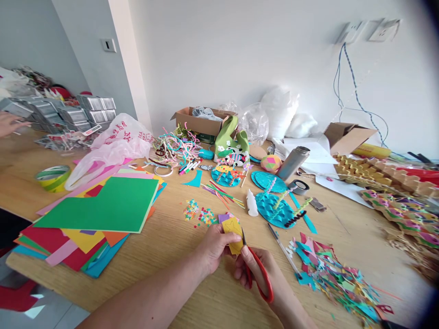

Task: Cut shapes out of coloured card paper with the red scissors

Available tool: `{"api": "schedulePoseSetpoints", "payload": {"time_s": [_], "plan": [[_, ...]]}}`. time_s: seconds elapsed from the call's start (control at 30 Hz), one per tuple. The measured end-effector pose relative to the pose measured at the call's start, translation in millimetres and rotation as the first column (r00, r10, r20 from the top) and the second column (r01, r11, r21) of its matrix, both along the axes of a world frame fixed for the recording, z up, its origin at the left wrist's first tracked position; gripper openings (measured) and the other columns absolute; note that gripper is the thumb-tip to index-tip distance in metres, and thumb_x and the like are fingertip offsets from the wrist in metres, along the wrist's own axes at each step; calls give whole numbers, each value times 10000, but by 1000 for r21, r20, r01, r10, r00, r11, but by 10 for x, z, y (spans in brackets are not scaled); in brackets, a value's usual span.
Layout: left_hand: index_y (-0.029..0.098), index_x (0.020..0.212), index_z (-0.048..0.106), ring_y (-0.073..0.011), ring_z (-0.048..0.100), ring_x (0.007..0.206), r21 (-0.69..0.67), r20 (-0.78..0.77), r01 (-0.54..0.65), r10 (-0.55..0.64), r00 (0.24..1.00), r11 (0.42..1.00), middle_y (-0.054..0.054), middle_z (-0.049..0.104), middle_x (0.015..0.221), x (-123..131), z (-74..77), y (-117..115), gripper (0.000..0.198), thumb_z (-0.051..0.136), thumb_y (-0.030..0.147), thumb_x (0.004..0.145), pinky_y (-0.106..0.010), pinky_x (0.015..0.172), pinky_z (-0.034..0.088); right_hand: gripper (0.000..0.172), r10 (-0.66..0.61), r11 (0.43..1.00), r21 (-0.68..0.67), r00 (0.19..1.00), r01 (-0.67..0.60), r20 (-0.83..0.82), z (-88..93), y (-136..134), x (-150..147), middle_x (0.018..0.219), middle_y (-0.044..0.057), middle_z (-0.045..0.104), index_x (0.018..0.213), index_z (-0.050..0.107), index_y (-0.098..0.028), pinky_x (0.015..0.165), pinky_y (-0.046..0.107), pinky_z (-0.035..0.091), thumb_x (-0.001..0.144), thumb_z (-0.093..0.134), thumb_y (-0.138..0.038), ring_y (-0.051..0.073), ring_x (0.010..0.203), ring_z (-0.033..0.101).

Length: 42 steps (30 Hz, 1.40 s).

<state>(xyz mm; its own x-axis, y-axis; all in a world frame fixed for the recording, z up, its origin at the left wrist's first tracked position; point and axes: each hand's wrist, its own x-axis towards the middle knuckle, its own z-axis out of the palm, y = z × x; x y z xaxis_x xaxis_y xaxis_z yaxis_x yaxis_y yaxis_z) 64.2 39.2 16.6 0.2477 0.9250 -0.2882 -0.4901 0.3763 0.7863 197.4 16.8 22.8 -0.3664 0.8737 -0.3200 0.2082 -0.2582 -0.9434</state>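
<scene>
Between the thumb and fingers of my left hand [216,244] is a small piece of yellow paper [231,225] with a star outline drawn on it. My right hand [262,267] is closed around red-handled scissors [268,285]; their dark blades are at the paper's right edge. How far the blades are apart I cannot tell. Just beyond the yellow paper lies a small purple paper piece [223,217], partly hidden. Confetti dots [207,216] are scattered to its left. A pen [284,251] lies right of my right hand, beside a heap of coloured paper scraps [339,278].
Stacked coloured paper [103,205] covers the left side, near a tape roll [53,177]. Blue discs [274,208], a white glue bottle [251,203] and a metal flask [293,162] stand ahead. Egg cartons [394,183] line the right. Another person's hand [12,124] shows at far left.
</scene>
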Motion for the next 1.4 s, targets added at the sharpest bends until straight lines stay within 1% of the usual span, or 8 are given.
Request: {"api": "schedulePoseSetpoints", "payload": {"time_s": [0.23, 0.5, 0.67, 0.9, 1.03, 1.2, 1.4], "plan": [[149, 780, 532, -84, 448, 506, 9, -20, 12, -12, 1000, 1000, 36, 499, 601, -12, 27, 8, 227, 641, 203, 588, -228, 480, 340, 616, -1, 1000, -22, 1000, 1, 3, -2, 11, -3, 510, 41, 583, 632, 511, -134, 377, 195, 356, 712, 476, -744, 87, 381, 485], [136, 760, 530, -74, 445, 494, 34, -17, 27, -26, 1000, 999, 32, 496, 592, -15, 1, 11, 196, 633, 199, 605, -214, 467, 342, 599, -1, 1000, -24, 1000, 1, -1, -66, 21, 25, 501, 29, 577, 648, 518, -132, 362, 182, 349, 730, 481, -724, 81, 373, 484], [135, 795, 545, -73, 455, 502, 32, -19, 20, -20, 1000, 999, 33, 501, 599, -16, -5, 18, 219, 634, 195, 604, -209, 471, 346, 596, -9, 999, -41, 1000, 9, 3, -74, 16, 21, 493, 26, 575, 633, 510, -139, 354, 180, 348, 719, 488, -729, 80, 365, 484], [138, 752, 529, -76, 459, 498, 24, -21, 18, -17, 1000, 1000, 31, 504, 594, -14, 3, 16, 197, 638, 204, 601, -208, 460, 347, 598, -11, 999, -39, 1000, 12, 12, -76, 21, 25, 485, 23, 572, 636, 512, -138, 349, 177, 339, 721, 484, -729, 74, 356, 472], [137, 784, 549, -73, 454, 501, 25, -23, 23, -23, 999, 999, 32, 503, 601, -19, 13, 7, 215, 637, 198, 598, -208, 465, 345, 612, -9, 999, -36, 1000, 10, 19, -46, 15, 17, 507, 34, 584, 653, 521, -129, 366, 181, 352, 714, 482, -737, 78, 377, 485], [136, 703, 530, -73, 447, 495, 28, -43, 29, -27, 999, 999, 27, 496, 587, -26, 10, 17, 163, 633, 191, 590, -210, 466, 344, 630, -6, 999, -34, 1000, 7, 22, -5, 5, -2, 503, 31, 578, 650, 529, -130, 370, 185, 359, 698, 475, -756, 79, 378, 482], [137, 710, 533, -75, 450, 496, 32, -43, 34, -33, 999, 999, 26, 501, 591, -28, -1, 23, 166, 635, 190, 590, -211, 468, 342, 609, -2, 999, -41, 1000, 3, 18, -43, 20, 15, 480, 22, 566, 616, 514, -138, 357, 177, 352, 710, 485, -739, 72, 358, 472]]}}
